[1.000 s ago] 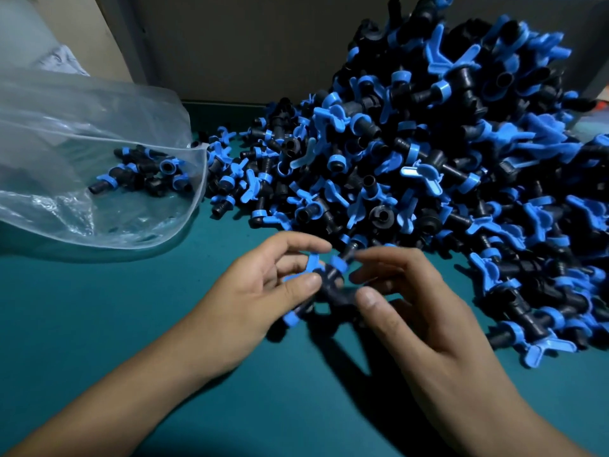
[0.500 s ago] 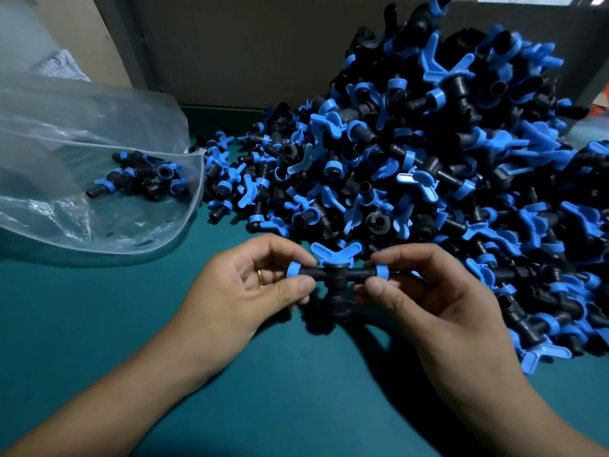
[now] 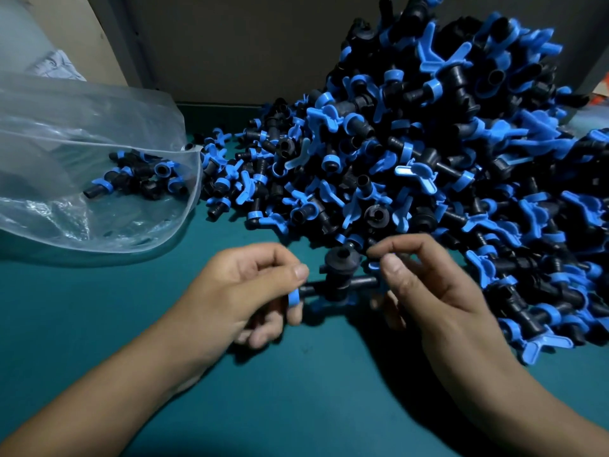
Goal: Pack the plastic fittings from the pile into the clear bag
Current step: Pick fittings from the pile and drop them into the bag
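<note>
Dark green worktop [image 3: 99,324] carries everything, with a grey wall behind it. Our left hand [image 3: 237,291] pinches the blue-ringed left end of one black plastic tee fitting [image 3: 339,278] between thumb and forefinger, and our right hand [image 3: 428,291] is curled around the right end, though the exact contact there is partly hidden by the fingers. So both grips are closed on this same fitting, which is lifted just in front of the pile, its round port turned up toward us.

We judge the fitting to be light, stiff and hard, not fragile; the smooth barbed arms may slip, so the thicker middle body or the blue ring is the better place to take hold.

Behind the hands rises the large heap of black and blue plastic fittings [image 3: 428,159], many with wing-shaped blue handles that could hook on each other. To the left lies the clear plastic bag [image 3: 82,127], mouth facing the heap, with a few fittings already inside.
</note>
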`<action>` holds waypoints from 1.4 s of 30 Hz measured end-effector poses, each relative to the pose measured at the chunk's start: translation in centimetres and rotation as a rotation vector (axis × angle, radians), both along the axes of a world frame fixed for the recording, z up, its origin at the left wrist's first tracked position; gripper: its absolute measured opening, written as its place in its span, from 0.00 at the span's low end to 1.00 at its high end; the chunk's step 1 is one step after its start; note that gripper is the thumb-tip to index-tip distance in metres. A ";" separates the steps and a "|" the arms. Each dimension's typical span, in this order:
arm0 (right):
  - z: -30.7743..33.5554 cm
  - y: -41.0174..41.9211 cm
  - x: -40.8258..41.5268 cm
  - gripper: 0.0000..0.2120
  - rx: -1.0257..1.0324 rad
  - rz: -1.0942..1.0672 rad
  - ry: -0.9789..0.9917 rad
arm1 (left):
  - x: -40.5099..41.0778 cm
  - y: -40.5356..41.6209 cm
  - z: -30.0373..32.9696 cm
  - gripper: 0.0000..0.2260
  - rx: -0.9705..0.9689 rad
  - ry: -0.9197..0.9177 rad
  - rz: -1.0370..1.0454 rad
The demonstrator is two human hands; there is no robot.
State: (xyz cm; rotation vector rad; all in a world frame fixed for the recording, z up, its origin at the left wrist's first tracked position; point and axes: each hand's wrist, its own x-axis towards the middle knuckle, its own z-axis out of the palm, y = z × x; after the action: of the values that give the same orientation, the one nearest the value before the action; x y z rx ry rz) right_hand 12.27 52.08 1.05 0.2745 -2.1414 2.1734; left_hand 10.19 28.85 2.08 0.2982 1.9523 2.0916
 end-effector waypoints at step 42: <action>-1.4 1.4 -1.4 0.26 1.240 -0.612 0.297 | -1.1 -3.3 0.9 0.11 -0.484 0.381 1.154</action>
State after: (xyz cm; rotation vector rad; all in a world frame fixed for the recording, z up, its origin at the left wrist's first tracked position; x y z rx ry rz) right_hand 10.91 53.46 -0.39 -0.0246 -2.5682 0.3177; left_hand 9.10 25.59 2.97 -0.7686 3.2782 2.0016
